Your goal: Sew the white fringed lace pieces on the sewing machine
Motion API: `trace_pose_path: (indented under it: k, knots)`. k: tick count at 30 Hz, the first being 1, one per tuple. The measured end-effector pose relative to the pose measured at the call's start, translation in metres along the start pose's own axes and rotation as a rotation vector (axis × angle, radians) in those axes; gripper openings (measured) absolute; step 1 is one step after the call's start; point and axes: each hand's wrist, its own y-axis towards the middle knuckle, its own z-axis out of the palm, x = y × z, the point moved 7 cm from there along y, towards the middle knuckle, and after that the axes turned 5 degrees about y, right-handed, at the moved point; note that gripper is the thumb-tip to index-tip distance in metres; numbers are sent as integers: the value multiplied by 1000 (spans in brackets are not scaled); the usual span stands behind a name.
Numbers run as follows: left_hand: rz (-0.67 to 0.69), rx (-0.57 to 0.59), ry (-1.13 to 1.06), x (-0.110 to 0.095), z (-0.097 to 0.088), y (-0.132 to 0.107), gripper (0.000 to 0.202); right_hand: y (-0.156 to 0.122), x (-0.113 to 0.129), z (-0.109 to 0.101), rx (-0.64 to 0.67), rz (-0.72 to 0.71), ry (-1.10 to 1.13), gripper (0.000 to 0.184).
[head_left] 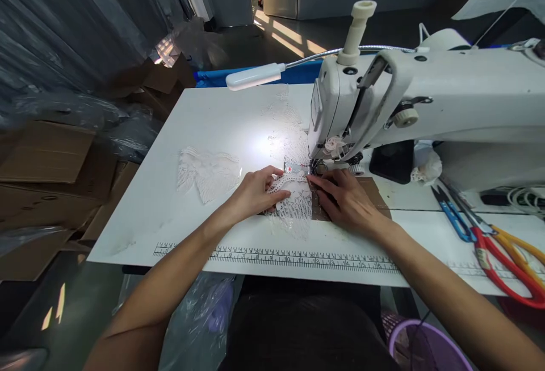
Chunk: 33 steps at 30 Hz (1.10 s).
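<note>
A strip of white lace (293,209) lies on the white sewing table (140,217), running up under the presser foot of a white sewing machine (426,104). My left hand (255,192) rests on the lace's left edge, fingers curled and pressing it flat. My right hand (347,197) lies flat on the brown plate to the right, fingertips pinning the lace just before the needle. Another piece of white lace (208,172) sits apart to the left.
A gooseneck lamp (255,75) lights the needle area. Blue thread snips (453,217) and red-and-yellow scissors (506,257) lie at the right. A ruler strip (272,257) runs along the front edge. Cardboard boxes (46,155) stand left; a purple basket (426,348) sits below.
</note>
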Motion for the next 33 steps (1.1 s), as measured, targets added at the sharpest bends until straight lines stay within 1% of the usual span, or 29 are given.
trace_pose_path:
  k: [2, 5, 9, 11, 17, 21, 26, 33]
  knots:
    - [-45, 3, 1, 4, -3, 2, 55, -2, -1, -2, -20, 1, 56, 39]
    - [-65, 2, 29, 5, -6, 5, 59, -4, 2, -4, -31, -44, 103, 39]
    - [-78, 1, 65, 6, -8, 7, 63, -5, 5, -1, 9, -97, 72, 36]
    - [-64, 2, 65, 6, -7, 7, 65, -6, 5, 1, 26, -88, 42, 35]
    - [36, -40, 139, 5, -5, 7, 66, -6, 3, 3, 64, -57, 10, 39]
    - [48, -56, 158, 6, -6, 7, 67, -8, 5, 0, 80, -54, 32, 45]
    - [44, -39, 138, 6, -7, 7, 70, -11, 13, -4, 143, -135, 65, 37]
    - [27, -44, 109, 5, -11, 6, 71, -13, 12, -2, 173, -136, 49, 37]
